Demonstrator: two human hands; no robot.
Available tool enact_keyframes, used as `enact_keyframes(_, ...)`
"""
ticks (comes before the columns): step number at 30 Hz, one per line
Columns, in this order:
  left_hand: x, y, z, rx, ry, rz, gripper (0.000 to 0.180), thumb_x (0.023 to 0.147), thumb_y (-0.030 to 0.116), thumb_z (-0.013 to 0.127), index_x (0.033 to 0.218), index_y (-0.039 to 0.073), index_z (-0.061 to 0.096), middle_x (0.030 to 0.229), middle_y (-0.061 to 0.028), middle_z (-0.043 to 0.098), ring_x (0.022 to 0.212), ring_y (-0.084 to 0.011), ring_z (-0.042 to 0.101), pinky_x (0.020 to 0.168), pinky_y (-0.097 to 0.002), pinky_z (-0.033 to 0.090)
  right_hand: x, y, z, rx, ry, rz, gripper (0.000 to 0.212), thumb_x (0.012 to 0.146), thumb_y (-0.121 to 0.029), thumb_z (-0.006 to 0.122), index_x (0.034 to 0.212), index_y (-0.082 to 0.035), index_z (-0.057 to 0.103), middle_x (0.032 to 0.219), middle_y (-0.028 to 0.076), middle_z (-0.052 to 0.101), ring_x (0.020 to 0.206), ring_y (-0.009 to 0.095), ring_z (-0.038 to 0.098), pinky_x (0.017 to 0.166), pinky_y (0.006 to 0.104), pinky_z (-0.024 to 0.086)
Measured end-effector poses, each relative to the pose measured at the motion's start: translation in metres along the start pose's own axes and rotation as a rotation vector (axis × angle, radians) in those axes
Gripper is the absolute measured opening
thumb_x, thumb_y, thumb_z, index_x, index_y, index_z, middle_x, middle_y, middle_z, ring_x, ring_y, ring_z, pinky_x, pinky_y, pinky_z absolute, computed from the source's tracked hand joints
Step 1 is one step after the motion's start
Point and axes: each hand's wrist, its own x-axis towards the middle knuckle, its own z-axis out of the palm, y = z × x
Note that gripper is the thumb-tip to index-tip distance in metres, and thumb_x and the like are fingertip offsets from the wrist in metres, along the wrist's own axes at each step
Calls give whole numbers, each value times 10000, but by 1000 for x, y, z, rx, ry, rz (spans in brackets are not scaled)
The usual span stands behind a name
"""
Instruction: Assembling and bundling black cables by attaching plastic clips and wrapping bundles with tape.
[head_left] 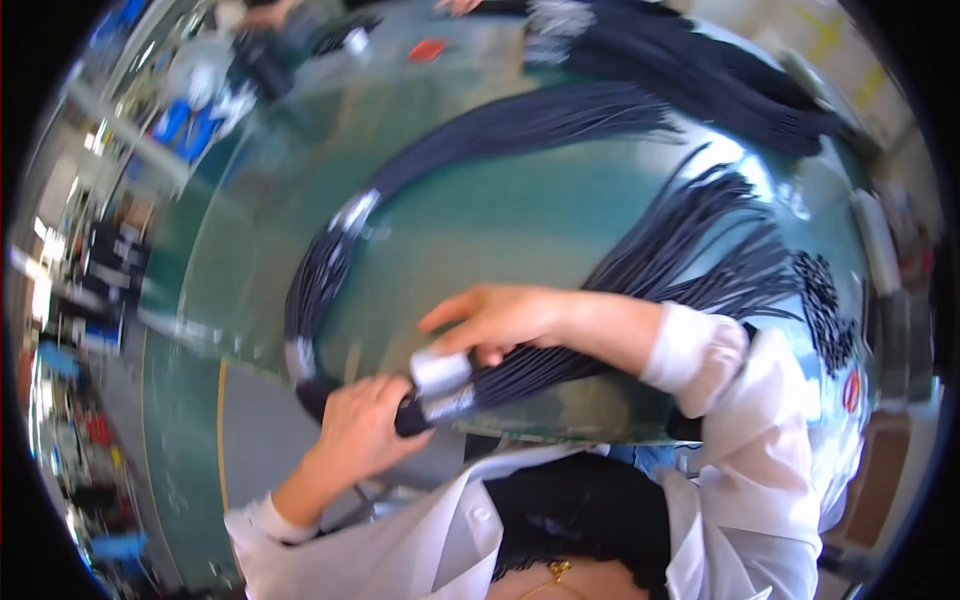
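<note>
A long bundle of thin black cables [540, 375] curves in a loop over the green table. My left hand [362, 425] is wrapped round the bundle near the table's front edge. Just right of it, my right hand [505, 318] reaches across and grips a white roll of wrapping film [441, 372]. That roll sits against the bundle, beside a shiny clear wrapped band [448, 405]. More clear bands circle the loop farther left, one wrap [355, 210] and another wrap [299, 357]. The cables fan out loosely to the right, their ends spread on the table.
The green tabletop [480, 220] has a curved outline. Another thick pile of black cables [690, 65] lies at the far right. A red object [427, 50] is at the back, near a co-worker's hand [460, 6]. Short black pieces [828, 310] lie along the right edge.
</note>
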Motion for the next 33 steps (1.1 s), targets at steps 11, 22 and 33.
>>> enact_keyframes(11,70,-38,-15,93,67,-186,374,660,306,739,898,47,612,783,-157,635,733,-344,628,640,-423,493,-20,18,23,-211,254,-656,415,784,-61,636,1176,-17,507,828,89,633,735,157,582,682,287,474)
enact_keyframes(22,89,-6,5,86,307,39,447,791,348,642,1081,19,551,872,-149,597,849,-298,593,716,-394,482,-11,17,-3,-40,136,58,328,809,-274,598,996,-4,596,651,46,580,448,87,433,405,245,339)
enact_keyframes(33,98,-10,21,348,348,29,363,771,401,659,862,65,559,776,-111,602,718,-324,599,599,-405,468,-19,42,22,-80,118,-207,200,730,-245,612,719,-55,673,615,36,590,506,125,524,387,293,365)
